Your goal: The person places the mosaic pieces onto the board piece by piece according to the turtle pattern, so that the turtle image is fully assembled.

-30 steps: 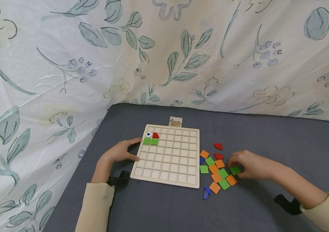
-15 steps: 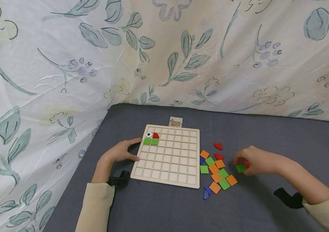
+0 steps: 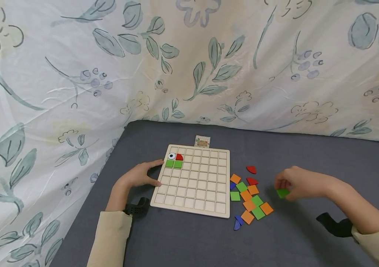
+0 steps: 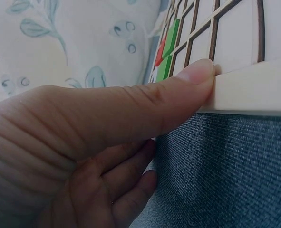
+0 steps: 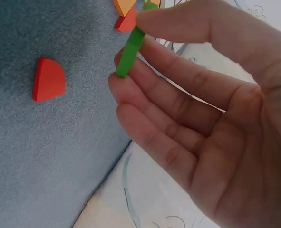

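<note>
- the left grip [image 3: 138,175] holds nothing: thumb and forefinger are spread, their tips at the left edge of the board [image 3: 191,183]; close up, the thumb presses the rim while other fingers sit lower, beside the board.
- the right grip [image 3: 304,183] pinches a green tile [image 3: 282,193] between thumb and fingertips; in the right wrist view the tile shows its narrow edge.
- that tile is to the right of the loose pieces, well apart from the board.
- the board lies flat on the dark counter [image 3: 189,243].
- near its far left corner sit an eye piece [image 3: 171,156] and, just right of it, a red wedge [image 3: 179,157]; two green squares [image 3: 177,164] fill the cells directly below them.
- a small card [image 3: 202,141] is at the board's far edge; whether it is tucked under, i cannot tell.
- right of the board, orange squares [image 3: 247,217] and loose greens [image 3: 257,201] are scattered close together, some touching.
- blue pieces [image 3: 237,225] lie at the near end and by the board's right edge; two loose reds [image 3: 251,170] lie at the far end.
- a leaf-print cloth [image 3: 162,78] hangs behind.
</note>
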Motion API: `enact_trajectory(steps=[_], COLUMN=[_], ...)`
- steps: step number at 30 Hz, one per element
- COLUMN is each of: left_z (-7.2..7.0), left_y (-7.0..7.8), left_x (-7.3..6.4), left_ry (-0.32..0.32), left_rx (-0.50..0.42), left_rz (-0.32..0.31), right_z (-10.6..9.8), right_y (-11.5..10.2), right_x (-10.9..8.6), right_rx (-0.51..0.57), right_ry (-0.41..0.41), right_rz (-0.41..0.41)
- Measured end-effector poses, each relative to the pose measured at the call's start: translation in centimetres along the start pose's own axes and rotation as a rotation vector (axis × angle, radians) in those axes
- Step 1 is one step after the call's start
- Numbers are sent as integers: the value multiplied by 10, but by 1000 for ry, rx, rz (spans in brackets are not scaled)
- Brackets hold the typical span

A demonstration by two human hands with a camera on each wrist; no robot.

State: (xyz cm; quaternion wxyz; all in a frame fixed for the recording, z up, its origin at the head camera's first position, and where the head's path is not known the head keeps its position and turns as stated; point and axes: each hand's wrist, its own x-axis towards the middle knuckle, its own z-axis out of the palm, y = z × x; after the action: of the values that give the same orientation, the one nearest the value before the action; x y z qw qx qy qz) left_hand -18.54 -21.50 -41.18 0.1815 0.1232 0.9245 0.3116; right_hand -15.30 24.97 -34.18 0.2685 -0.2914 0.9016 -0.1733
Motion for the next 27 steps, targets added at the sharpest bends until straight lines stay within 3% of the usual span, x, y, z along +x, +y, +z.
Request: enact_trajectory(steps=[8, 27], left_z=[0, 1], left_y=[-1, 2], left_x=[0, -2], left_ry=[1, -14], left_rx=[1, 25], left_rz=[7, 17], right_z=[-2, -6], right_y=[-12, -52], right_x=[10, 57], right_rx=[-14, -4], right_ry=[23, 92], right_rz=[-18, -166])
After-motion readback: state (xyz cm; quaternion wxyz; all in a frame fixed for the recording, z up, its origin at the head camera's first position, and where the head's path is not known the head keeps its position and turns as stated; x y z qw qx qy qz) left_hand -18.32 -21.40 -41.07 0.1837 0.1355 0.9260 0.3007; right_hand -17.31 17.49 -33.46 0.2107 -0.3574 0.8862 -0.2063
